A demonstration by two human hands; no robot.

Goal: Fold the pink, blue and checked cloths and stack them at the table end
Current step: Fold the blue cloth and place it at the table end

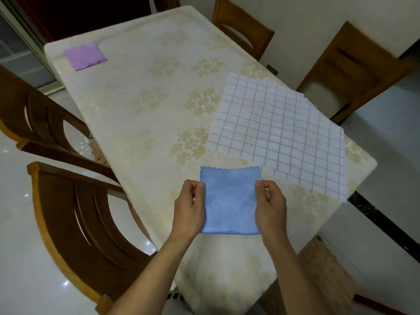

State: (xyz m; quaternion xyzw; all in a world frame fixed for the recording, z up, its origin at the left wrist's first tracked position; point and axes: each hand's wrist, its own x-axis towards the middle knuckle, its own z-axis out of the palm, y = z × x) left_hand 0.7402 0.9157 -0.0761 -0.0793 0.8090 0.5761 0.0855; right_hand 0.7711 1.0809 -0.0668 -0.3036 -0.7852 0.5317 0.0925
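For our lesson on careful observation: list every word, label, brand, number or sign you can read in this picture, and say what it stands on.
None: no readable text anywhere.
The blue cloth, pink cloth, checked cloth and floral tablecloth carry only patterns, no tags or lettering.

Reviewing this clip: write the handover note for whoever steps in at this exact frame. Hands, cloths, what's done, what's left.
Left hand: pinching the left edge of the blue cloth.
Right hand: pinching its right edge.
Blue cloth: a small folded square held at the near end of the table.
Pink cloth: folded, lying alone at the far left corner.
Checked cloth: spread flat on the right side, its corner hanging over the edge.
Done: pink folded and placed; blue looks folded.
Left: carry blue onto pink, then fold the checked cloth and stack it.
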